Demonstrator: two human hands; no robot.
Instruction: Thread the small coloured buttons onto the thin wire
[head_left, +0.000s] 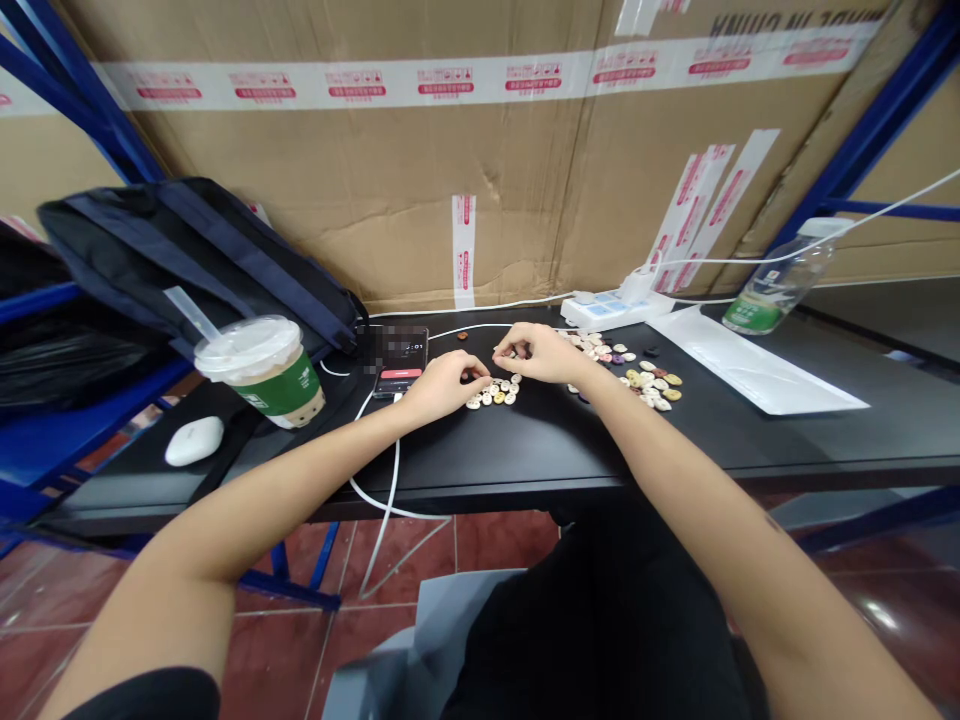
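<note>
Small cream and yellowish buttons (499, 397) lie in a loose cluster on the black table. My left hand (448, 384) rests at the cluster's left edge, thumb and forefinger pinched close together by the buttons. Just behind the cluster, my right hand (544, 354) has its fingers curled in and thumb drawn towards them. Small pieces show by its fingertips, but what either pinch holds is too small to make out. Beyond my right wrist lie a pile of mixed cream, yellow and brown buttons (651, 384) and more pale and purple ones (598, 347), partly hidden by my hand.
Left of my hands are a phone (402, 352) with a white cable, a lidded drink cup (274, 390), a white earbud case (194, 441) and a backpack (217, 270). A power strip (600, 311), white packet (757, 365) and plastic bottle (780, 283) stand right. Cardboard (360, 190) rises behind.
</note>
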